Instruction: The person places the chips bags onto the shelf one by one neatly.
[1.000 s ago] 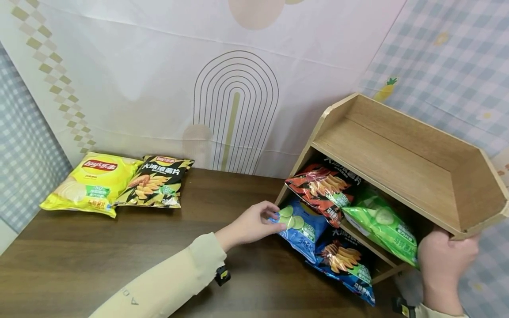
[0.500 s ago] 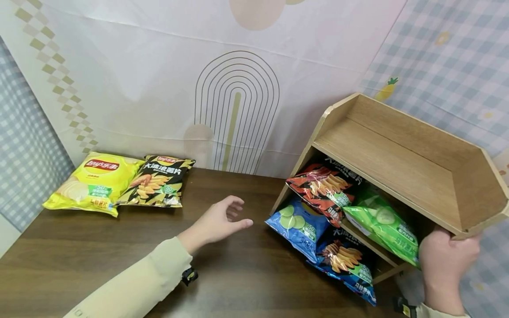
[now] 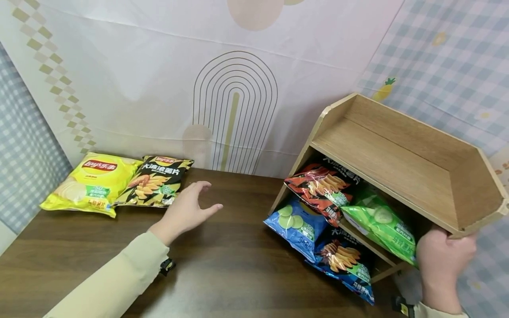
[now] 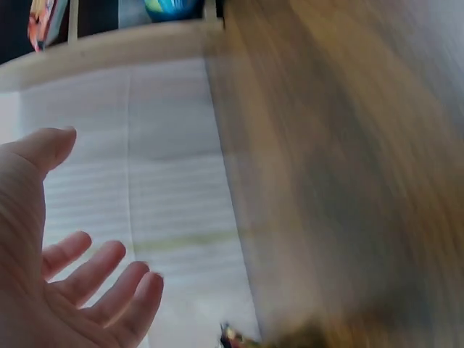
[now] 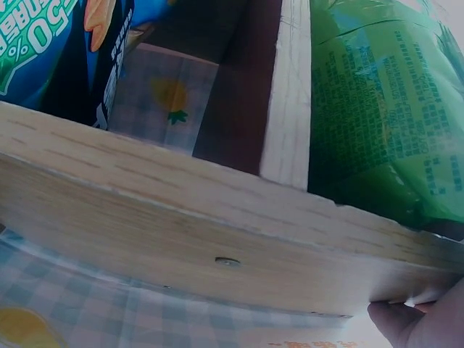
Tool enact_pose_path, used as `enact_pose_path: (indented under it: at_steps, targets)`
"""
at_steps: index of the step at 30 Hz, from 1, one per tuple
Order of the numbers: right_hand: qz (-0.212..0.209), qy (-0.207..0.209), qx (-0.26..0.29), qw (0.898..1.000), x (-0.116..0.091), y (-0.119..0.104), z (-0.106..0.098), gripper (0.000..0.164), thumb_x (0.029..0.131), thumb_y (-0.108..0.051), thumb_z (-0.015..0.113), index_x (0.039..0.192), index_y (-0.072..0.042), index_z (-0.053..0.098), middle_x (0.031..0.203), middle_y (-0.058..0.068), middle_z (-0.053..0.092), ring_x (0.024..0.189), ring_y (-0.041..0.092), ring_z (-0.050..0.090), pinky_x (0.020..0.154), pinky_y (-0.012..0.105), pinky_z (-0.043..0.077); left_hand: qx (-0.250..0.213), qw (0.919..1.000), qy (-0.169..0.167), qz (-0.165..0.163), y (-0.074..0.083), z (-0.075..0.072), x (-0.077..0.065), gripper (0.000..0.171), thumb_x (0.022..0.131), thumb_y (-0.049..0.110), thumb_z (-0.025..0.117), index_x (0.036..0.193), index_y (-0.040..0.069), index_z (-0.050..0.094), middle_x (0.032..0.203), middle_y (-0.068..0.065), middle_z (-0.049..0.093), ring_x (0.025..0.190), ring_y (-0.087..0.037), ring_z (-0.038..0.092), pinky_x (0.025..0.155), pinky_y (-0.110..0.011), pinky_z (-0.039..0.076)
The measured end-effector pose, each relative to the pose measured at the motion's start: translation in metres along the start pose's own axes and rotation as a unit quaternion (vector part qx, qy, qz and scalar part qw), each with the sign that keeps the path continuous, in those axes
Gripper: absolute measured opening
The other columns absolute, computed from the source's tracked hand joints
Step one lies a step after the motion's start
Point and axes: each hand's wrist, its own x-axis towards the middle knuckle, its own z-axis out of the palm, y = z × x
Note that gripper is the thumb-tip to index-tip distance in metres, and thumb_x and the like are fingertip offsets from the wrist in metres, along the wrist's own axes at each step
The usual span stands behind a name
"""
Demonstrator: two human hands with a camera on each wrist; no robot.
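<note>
My left hand (image 3: 187,213) is above the table with thumb and fingers spread, holding nothing. It is beside the black bag of potato chips (image 3: 153,181), whose lower right corner it partly covers. A yellow chip bag (image 3: 95,183) lies left of that one. At the right, my right hand (image 3: 445,260) grips the side of the wooden shelf (image 3: 401,165); most of its fingers are hidden. Inside the shelf's upper level are a red chip bag (image 3: 320,187) and a green chip bag (image 3: 381,225). Below sit a light blue bag (image 3: 298,227) and a dark blue one (image 3: 346,260).
The brown wooden table (image 3: 222,274) stretches between the two loose bags and the shelf. A pale printed cloth (image 3: 159,88) hangs behind it. Checked cloth (image 3: 449,75) covers the right side, close to the shelf.
My left hand has left the light blue bag in the shelf and moved left across the table to the black bag. My right hand has stayed on the shelf's side.
</note>
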Motion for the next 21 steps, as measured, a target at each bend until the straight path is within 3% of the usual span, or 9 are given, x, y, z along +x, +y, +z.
enact_pose_path:
  at_steps: [5, 11, 17, 21]
  targets:
    - [0.0, 0.0, -0.003, 1.0, 0.0, -0.001, 0.0, 0.061, 0.081, 0.003, 0.034, 0.136, -0.016, 0.051, 0.129, 0.009, 0.059, 0.118, 0.017, 0.051, 0.106, 0.032, 0.035, 0.057, 0.998, 0.026, -0.007, -0.021, -0.017, 0.004, 0.076, 0.081, 0.054, 0.071, 0.135, 0.005, 0.048, 0.13, -0.017, 0.053, 0.119, -0.039, 0.047, 0.099, -0.054, 0.037]
    - [0.003, -0.001, -0.002, 1.0, 0.0, -0.002, 0.0, 0.063, 0.079, 0.004, 0.033, 0.137, -0.016, 0.05, 0.129, 0.009, 0.059, 0.117, 0.015, 0.051, 0.105, 0.032, 0.035, 0.121, 0.9904, 0.054, -0.041, -0.047, -0.034, 0.008, 0.08, 0.08, 0.05, 0.072, 0.135, -0.002, 0.045, 0.13, -0.026, 0.048, 0.121, -0.048, 0.037, 0.1, -0.061, 0.026]
    - [0.007, 0.0, -0.005, 1.0, 0.0, -0.001, 0.0, 0.064, 0.079, 0.004, 0.033, 0.137, -0.016, 0.05, 0.129, 0.01, 0.059, 0.117, 0.017, 0.051, 0.105, 0.033, 0.036, 0.134, 0.9858, 0.076, -0.066, -0.064, -0.045, 0.006, 0.08, 0.082, 0.046, 0.072, 0.134, -0.008, 0.043, 0.13, -0.032, 0.043, 0.122, -0.054, 0.031, 0.097, -0.067, 0.021]
    - [0.007, 0.003, -0.005, 1.0, 0.0, -0.001, 0.0, 0.061, 0.081, 0.002, 0.034, 0.136, -0.016, 0.052, 0.128, 0.01, 0.059, 0.117, 0.019, 0.051, 0.105, 0.033, 0.036, 0.14, 0.9842, 0.073, -0.081, -0.072, -0.048, 0.006, 0.082, 0.083, 0.047, 0.07, 0.135, -0.009, 0.041, 0.132, -0.033, 0.039, 0.123, -0.056, 0.027, 0.096, -0.069, 0.019]
